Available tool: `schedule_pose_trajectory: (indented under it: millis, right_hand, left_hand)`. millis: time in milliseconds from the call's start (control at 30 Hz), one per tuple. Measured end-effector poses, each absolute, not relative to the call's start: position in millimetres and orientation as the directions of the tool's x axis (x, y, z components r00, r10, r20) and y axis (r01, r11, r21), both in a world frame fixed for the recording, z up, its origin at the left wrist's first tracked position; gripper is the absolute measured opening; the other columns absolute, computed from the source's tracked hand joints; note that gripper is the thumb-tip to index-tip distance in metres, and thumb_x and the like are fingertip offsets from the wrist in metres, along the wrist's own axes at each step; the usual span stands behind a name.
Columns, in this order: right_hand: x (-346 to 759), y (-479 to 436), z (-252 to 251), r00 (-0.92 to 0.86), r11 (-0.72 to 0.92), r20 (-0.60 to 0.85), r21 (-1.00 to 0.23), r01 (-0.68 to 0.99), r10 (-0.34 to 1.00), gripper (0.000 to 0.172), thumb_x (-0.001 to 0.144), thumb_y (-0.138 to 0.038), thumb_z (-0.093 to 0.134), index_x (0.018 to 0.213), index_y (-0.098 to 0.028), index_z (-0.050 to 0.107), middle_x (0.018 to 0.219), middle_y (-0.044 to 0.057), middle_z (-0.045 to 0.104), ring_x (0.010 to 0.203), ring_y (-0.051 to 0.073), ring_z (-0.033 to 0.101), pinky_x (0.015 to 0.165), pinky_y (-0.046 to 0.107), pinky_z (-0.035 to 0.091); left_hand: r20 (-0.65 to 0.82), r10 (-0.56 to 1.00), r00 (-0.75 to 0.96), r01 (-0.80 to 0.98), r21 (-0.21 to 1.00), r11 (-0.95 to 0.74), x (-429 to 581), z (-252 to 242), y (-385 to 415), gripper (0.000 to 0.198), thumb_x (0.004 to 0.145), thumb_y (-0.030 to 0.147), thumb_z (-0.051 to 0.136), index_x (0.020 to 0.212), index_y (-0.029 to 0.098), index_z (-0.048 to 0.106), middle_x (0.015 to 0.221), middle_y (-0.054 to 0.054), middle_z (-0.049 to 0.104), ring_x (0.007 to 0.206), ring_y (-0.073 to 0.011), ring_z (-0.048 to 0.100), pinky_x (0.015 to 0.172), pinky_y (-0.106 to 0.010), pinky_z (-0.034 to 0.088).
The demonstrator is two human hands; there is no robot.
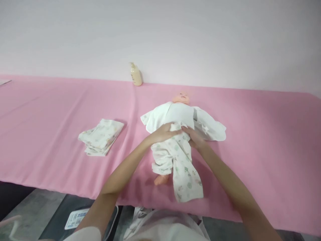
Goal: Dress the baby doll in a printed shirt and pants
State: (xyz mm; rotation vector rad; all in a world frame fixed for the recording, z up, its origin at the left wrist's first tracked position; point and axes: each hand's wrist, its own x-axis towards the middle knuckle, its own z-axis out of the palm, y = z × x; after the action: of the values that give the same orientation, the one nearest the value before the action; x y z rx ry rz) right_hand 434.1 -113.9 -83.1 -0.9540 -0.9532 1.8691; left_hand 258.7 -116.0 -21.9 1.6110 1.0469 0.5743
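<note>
A baby doll (181,97) lies on its back on the pink table cover (250,134), head toward the wall. It wears a white wrap top (173,115) and printed white trousers (182,167). One bare foot (160,179) sticks out of the left trouser leg. My left hand (163,132) is closed on the lower hem of the top at the doll's waist. My right hand (194,138) pinches cloth at the waist just beside it. The hands almost touch.
A folded stack of printed cloths (101,136) lies left of the doll. A cream pump bottle (135,74) stands at the back by the wall. The table's near edge runs below my forearms; a white scale-like object (77,217) sits on the floor.
</note>
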Motion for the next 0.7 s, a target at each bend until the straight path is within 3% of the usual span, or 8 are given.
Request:
schedule_pose_trajectory:
  millis: [67, 133, 233, 300, 433, 533, 700]
  right_hand:
    - [434.2, -113.0, -85.4, -0.383, -0.404, -0.271, -0.854, -0.328, 0.883, 0.029, 0.073, -0.040, 0.067, 0.094, -0.019, 0.065, 0.080, 0.004, 0.069, 0.076, 0.018, 0.065, 0.063, 0.026, 0.051]
    - [435.5, -114.4, -81.8, -0.428, -0.411, -0.266, -0.864, -0.293, 0.864, 0.033, 0.072, -0.042, 0.069, 0.093, -0.018, 0.066, 0.081, 0.004, 0.069, 0.077, 0.019, 0.065, 0.064, 0.025, 0.051]
    - [438.4, -116.8, -72.8, -0.580, -0.371, -0.209, -0.912, -0.175, 0.787, 0.042, 0.066, -0.037, 0.077, 0.101, -0.018, 0.065, 0.090, 0.004, 0.070, 0.083, 0.019, 0.065, 0.071, 0.027, 0.051]
    - [439.3, -116.9, -70.9, -0.622, -0.360, -0.213, -0.925, -0.119, 0.754, 0.043, 0.064, -0.031, 0.078, 0.102, -0.017, 0.065, 0.091, 0.004, 0.070, 0.083, 0.019, 0.065, 0.073, 0.028, 0.051]
    - [436.5, -115.3, -80.2, -0.428, -0.403, -0.267, -0.876, -0.265, 0.864, 0.033, 0.067, -0.034, 0.074, 0.095, -0.017, 0.066, 0.085, 0.004, 0.070, 0.076, 0.018, 0.065, 0.066, 0.027, 0.051]
    - [434.2, -117.0, -84.3, -0.330, -0.391, -0.283, -0.858, -0.333, 0.901, 0.032, 0.063, -0.034, 0.076, 0.089, -0.016, 0.067, 0.078, 0.004, 0.070, 0.070, 0.017, 0.064, 0.059, 0.025, 0.049]
    - [435.5, -123.2, -76.1, -0.506, -0.369, -0.220, -0.904, -0.216, 0.834, 0.041, 0.057, -0.032, 0.081, 0.091, -0.014, 0.067, 0.078, 0.005, 0.069, 0.069, 0.018, 0.065, 0.063, 0.028, 0.051]
  left_hand:
    - [-0.100, 0.783, 0.615, 0.434, 0.871, -0.230, 258.7, -19.1, -117.3, 0.041, 0.073, 0.044, 0.064, 0.107, 0.022, 0.062, 0.108, -0.003, 0.066, 0.102, -0.0240, 0.059, 0.087, -0.031, 0.043]
    - [-0.034, 0.799, 0.601, 0.457, 0.834, -0.308, 255.4, -17.0, -114.5, 0.035, 0.072, 0.042, 0.064, 0.100, 0.020, 0.065, 0.099, -0.003, 0.067, 0.096, -0.0235, 0.061, 0.084, -0.031, 0.044]
    - [0.098, 0.874, 0.475, 0.352, 0.889, -0.292, 249.2, -16.9, -107.9, 0.032, 0.077, 0.042, 0.060, 0.095, 0.016, 0.064, 0.094, -0.005, 0.067, 0.092, -0.0218, 0.062, 0.082, -0.031, 0.045]
    - [0.095, 0.892, 0.441, 0.271, 0.934, -0.234, 247.0, -17.9, -105.6, 0.033, 0.079, 0.041, 0.057, 0.097, 0.015, 0.062, 0.097, -0.006, 0.066, 0.094, -0.0212, 0.062, 0.082, -0.030, 0.046]
    - [-0.075, 0.794, 0.604, 0.333, 0.928, -0.166, 245.8, -16.5, -107.5, 0.042, 0.074, 0.042, 0.063, 0.108, 0.017, 0.061, 0.109, -0.007, 0.065, 0.100, -0.0232, 0.061, 0.083, -0.031, 0.046]
    - [-0.154, 0.719, 0.678, 0.441, 0.868, -0.229, 244.5, -12.0, -108.9, 0.046, 0.065, 0.041, 0.072, 0.105, 0.018, 0.064, 0.101, -0.005, 0.068, 0.094, -0.0246, 0.063, 0.080, -0.032, 0.046]
    - [0.040, 0.755, 0.655, 0.172, 0.964, -0.200, 244.6, -10.2, -106.7, 0.038, 0.080, 0.040, 0.059, 0.108, 0.016, 0.064, 0.112, -0.008, 0.066, 0.106, -0.0229, 0.060, 0.089, -0.031, 0.045]
